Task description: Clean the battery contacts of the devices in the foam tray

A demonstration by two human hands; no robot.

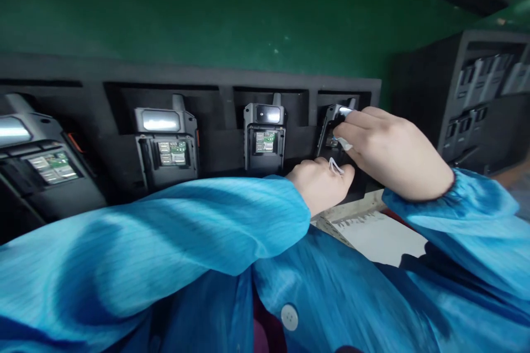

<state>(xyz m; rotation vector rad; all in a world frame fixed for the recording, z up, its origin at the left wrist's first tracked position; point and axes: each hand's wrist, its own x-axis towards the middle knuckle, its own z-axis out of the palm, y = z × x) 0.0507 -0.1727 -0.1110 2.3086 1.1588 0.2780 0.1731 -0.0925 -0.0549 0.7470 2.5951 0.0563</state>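
Handheld two-way radios lie in a row in a black foam tray (219, 149), their backs open on green circuit boards and metal card slots. At the rightmost radio (327, 132), my right hand (397, 149) has its fingers pinched over the upper part, with a small white piece (343, 144) at the fingertips. My left hand (321, 179) is closed at that radio's lower end, which it hides. A thin folded white strip (335, 167) sticks up between its thumb and fingers. To the left are the second radio (265, 138), the third radio (168, 143) and another radio (45, 160).
A green surface (207, 16) stretches behind the tray. To the right stands a dark foam block (439, 88) with several grey devices (480, 80) upright in its slots. Below my hands is a white flat surface (385, 237). A dark edge crosses the top right.
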